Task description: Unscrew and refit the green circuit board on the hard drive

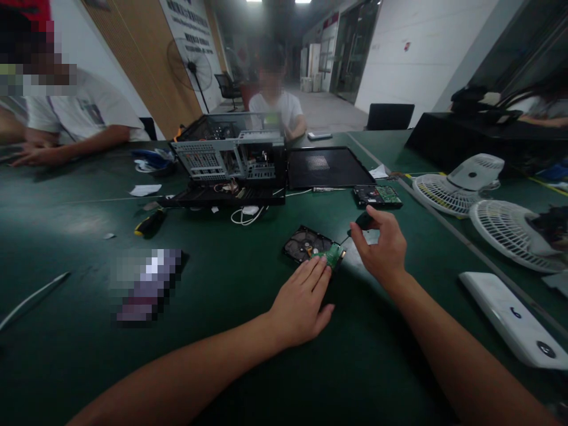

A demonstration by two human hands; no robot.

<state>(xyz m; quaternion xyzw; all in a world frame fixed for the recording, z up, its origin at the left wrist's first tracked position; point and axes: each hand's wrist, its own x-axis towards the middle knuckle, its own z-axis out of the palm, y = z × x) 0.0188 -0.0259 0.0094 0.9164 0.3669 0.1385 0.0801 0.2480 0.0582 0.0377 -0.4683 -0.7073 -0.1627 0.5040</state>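
Observation:
A hard drive [298, 241] with a green circuit board [333, 254] lies on the dark green table. The fingers of my left hand [304, 302] are stretched out and rest on the near edge of the drive and its board. To the right, my right hand [382, 245] is closed round the dark handle of a screwdriver [364, 221]. The thin shaft slants down to the left, and its tip is at the board's right corner; whether it sits in a screw cannot be made out.
Behind the drive stand an open computer case [231, 160], a black side panel [328, 167] and a second hard drive [378, 197]. White fan parts [446, 192] and a white casing [515, 319] lie right. A yellow-black screwdriver [149, 223] and a phone [153, 284] lie left. Two people sit across the table.

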